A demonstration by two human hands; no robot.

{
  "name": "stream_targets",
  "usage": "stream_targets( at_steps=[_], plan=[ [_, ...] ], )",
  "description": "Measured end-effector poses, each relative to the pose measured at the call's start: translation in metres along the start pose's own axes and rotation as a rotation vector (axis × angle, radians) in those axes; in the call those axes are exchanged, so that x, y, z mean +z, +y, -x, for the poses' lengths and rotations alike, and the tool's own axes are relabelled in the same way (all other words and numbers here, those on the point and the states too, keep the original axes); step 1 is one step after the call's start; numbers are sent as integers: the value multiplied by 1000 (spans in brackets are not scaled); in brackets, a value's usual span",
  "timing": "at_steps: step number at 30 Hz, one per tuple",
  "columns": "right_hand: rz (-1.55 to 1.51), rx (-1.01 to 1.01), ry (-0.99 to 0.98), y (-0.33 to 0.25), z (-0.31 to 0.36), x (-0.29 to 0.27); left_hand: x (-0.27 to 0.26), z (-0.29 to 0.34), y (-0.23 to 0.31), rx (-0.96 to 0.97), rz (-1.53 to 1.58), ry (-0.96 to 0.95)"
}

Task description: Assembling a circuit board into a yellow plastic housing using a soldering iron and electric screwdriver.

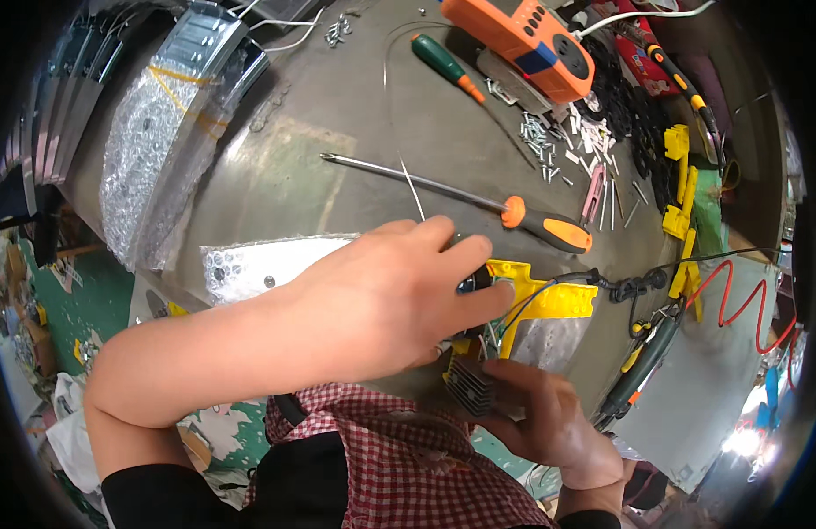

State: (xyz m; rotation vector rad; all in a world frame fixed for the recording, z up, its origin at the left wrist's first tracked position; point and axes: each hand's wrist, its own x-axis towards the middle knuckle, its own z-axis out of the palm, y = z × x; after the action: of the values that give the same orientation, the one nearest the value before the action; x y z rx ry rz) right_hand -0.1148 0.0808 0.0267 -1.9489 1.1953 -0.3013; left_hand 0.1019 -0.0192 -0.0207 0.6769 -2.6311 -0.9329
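So left hand (399,295) pinches a dark knob on the yellow bracket (549,295), right hand (549,419) grips the finned heatsink (470,385) just below it.

My left hand (382,304) reaches across from the lower left, forearm bare, fingers (465,256) curled down in a pinch — my right hand (549,423) sits below it, palm up, fingers clasped.

Grey metal workbench (337,115) — green floor (100,300)
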Motion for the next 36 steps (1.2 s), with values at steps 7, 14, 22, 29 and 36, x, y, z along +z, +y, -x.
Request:
stream_targets(
  at_steps=[7, 14, 22, 29, 36],
  plan=[
    [-53, 185, -85, -8, -1, -13, 3, 3, -3, -8, 15, 34],
    [17, 165, -207, -16, -20, -25, 3, 4, -3, -2, -5, 1],
    [-117, 218, -138, -11, -7, -12, 1, 1, -2, -8, -14, -21],
    [84, -46, 22, 13, -1, -2, 5, 2, -2, -16, -53, 10],
    [297, -38, -41, 10, -5, -6, 7, 1, 0, -2, -42, 44]
  ],
)
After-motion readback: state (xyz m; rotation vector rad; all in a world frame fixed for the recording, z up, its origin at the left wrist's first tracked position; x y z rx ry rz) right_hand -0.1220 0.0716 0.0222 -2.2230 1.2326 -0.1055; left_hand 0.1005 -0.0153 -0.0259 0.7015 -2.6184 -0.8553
